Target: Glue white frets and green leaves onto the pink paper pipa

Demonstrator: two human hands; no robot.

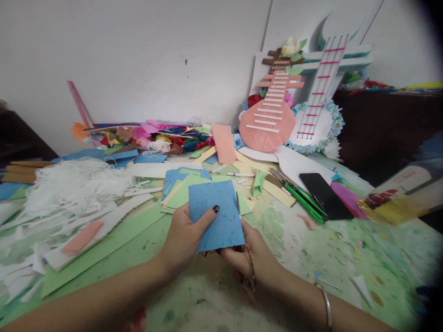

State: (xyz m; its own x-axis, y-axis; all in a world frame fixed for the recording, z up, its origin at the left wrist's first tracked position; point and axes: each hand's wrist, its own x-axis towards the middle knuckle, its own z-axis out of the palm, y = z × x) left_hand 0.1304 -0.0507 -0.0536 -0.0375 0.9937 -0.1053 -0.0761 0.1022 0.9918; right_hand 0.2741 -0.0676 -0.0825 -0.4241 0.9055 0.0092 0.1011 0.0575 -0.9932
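Note:
My left hand pinches a blue textured paper sheet from its left side, thumb pressed on the face of the sheet. My right hand sits under the sheet's lower right corner, closed around scissors whose thin blade sticks up along the sheet's right edge. A metal bangle circles my right wrist. Both hands hover low over the paint-stained table.
Green and blue paper pieces lie just behind the sheet. A white shredded pile sits at left, green pens and a black phone at right. Paper guitar crafts lean on the wall behind colourful scraps.

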